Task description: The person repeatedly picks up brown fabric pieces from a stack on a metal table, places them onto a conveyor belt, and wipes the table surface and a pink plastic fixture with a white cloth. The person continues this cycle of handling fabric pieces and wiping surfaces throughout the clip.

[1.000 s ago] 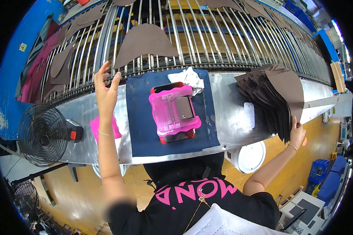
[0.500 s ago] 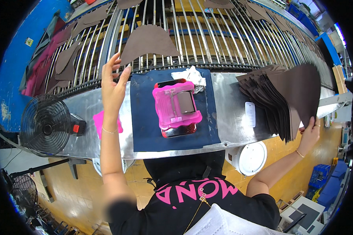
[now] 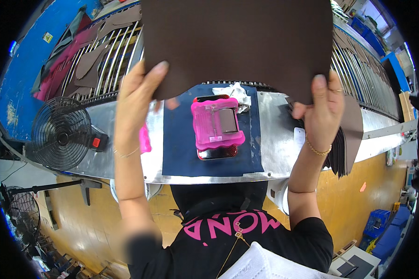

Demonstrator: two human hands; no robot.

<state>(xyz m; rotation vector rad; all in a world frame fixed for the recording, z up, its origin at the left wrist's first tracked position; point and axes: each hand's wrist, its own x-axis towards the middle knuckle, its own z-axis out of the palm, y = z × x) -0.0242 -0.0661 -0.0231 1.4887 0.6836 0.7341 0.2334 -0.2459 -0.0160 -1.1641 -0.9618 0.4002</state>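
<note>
Head view, and the brown sheet (image 3: 237,42) is up, spread wide above the desk (image 3: 277,149) and masking many metal bars (image 3: 120,56)! Left hand (image 3: 139,93) grips the near left corner, right hand (image 3: 325,109) the near right, fingers clamped on the sheet. Below, a pink holder (image 3: 202,123) sits on a dark blue mat (image 3: 178,156); brown pieces (image 3: 354,125) stack at right, black fan (image 3: 60,135) at left.
</note>
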